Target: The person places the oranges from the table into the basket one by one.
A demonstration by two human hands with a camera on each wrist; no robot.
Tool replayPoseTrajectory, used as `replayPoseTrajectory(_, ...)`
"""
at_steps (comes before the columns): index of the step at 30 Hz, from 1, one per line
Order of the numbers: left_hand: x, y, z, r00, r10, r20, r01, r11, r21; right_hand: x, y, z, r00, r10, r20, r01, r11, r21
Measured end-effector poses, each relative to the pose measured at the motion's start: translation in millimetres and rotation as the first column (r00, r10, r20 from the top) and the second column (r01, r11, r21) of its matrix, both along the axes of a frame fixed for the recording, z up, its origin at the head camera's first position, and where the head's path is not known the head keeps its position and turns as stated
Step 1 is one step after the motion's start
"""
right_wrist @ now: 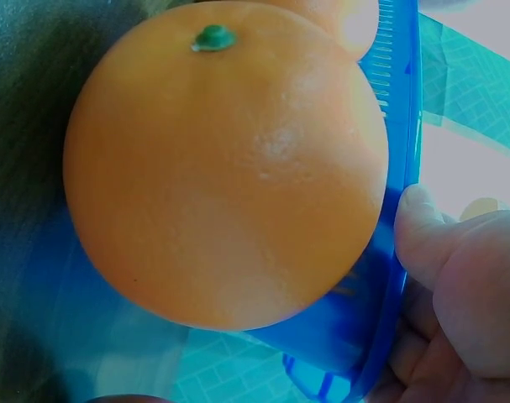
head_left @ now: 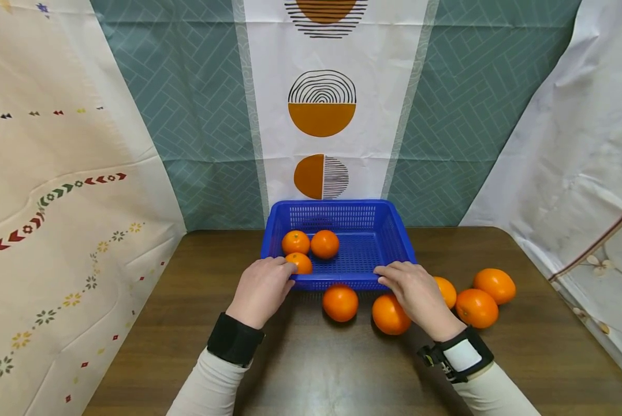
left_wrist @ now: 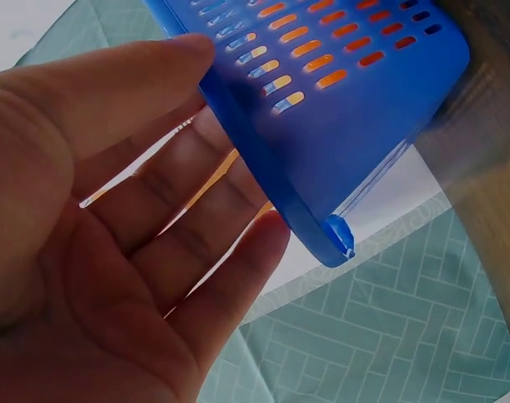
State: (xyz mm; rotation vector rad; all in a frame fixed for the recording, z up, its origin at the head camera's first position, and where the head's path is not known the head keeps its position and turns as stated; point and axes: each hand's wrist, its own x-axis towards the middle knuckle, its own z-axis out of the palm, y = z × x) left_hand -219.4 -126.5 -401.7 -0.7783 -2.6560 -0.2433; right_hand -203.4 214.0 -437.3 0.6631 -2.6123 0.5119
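A blue plastic basket (head_left: 349, 254) sits at the back of the table with three oranges inside, one (head_left: 324, 244) near its middle. Its near rim is held by both hands. My left hand (head_left: 264, 289) grips the left part, thumb outside and fingers over the edge, as the left wrist view shows on the rim (left_wrist: 263, 168). Toward the right corner my right hand (head_left: 417, 294) pinches the same rim, its thumb (right_wrist: 416, 222) against the outer side. An orange (head_left: 340, 303) lies before the basket, and another orange (head_left: 390, 315) lies just below the right hand.
Right of the right hand several more oranges (head_left: 477, 308) lie on the brown wooden table (head_left: 321, 370). A patterned cloth (head_left: 207, 115) hangs close behind the basket. Light cloths (head_left: 82, 277) border both sides of the table.
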Motion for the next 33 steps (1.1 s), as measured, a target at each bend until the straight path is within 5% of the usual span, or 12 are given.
replayPoseTrajectory(33,-2.1,-4.1,-3.8,1.000,-0.019,0.025,0.018,1.000,0.014,3.4,0.2,6.5,1.000,-0.001,0.029,0.001,1.000,0.013)
